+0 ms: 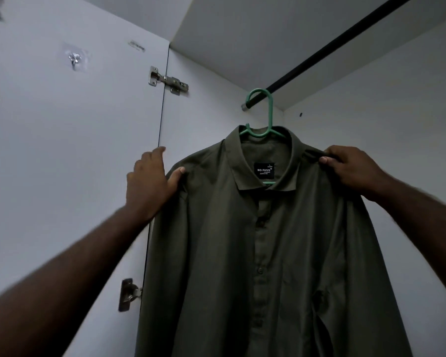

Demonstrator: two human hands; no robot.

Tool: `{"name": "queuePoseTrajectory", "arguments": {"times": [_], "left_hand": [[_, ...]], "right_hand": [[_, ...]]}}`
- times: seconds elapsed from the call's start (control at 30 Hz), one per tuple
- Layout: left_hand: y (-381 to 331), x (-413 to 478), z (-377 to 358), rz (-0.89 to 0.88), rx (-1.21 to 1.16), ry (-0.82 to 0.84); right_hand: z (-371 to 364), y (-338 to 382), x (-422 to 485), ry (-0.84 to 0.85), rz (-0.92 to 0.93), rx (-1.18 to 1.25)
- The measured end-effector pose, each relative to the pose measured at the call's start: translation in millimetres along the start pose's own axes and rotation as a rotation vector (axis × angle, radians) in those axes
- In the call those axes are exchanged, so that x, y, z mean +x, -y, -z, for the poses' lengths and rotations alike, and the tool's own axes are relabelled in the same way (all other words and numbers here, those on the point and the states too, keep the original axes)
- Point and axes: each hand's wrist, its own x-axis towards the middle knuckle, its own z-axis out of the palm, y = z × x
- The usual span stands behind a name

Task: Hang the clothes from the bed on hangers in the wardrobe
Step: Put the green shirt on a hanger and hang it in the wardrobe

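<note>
Pinching fingers of the right hand [350,168] clamp one shoulder seam of the olive shirt [268,253]. The left hand [150,181] grips the opposite shoulder, thumb across its front. Between them the collar [289,176] points up and the shirt's length hangs straight down. Above, the green hanger [269,112] hooks over the black rod [332,45] inside the wardrobe [371,99].

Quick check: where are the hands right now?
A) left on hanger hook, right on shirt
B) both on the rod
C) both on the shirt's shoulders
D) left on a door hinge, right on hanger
C: the left hand holds the olive shirt at one shoulder and the right hand pinches the other; neither touches the hook of the green hanger.
</note>
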Motion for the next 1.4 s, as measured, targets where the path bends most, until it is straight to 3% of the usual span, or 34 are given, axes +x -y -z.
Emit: {"name": "queuePoseTrajectory", "arguments": {"times": [0.13,0.23,0.3,0.4,0.5,0.67,0.77,0.9,1.07,1.2,1.4], "left_hand": [[-3,33,9,-0.037,-0.146,0.324],[-11,44,14,-0.1,-0.133,0.334],[-14,52,15,-0.104,-0.185,0.313],[-13,63,18,-0.062,-0.329,0.274],[-9,65,14,-0.036,-0.402,0.287],[-3,71,-2,0.06,-0.545,0.434],[6,83,-16,0.088,-0.558,0.489],[10,102,-48,0.086,-0.475,0.391],[-1,138,-85,0.008,-0.29,0.14],[-18,166,-103,-0.082,-0.19,0.11],[-30,203,-135,-0.204,-0.12,0.075]], "right_hand": [[-1,-1,3,-0.005,0.034,0.052],[-1,-11,9,-0.033,0.03,0.116],[3,-20,13,-0.011,-0.027,0.288],[13,-36,12,0.212,-0.15,0.579],[11,-48,9,0.346,-0.236,0.563],[-8,-57,26,0.131,-0.18,0.49],[-20,-58,43,0.098,-0.191,0.438],[-44,-67,60,0.093,-0.227,0.391],[-62,-91,91,-0.174,-0.233,0.416],[-75,-107,111,-0.378,-0.265,0.205],[-102,-121,127,-0.338,-0.333,0.095]]}}
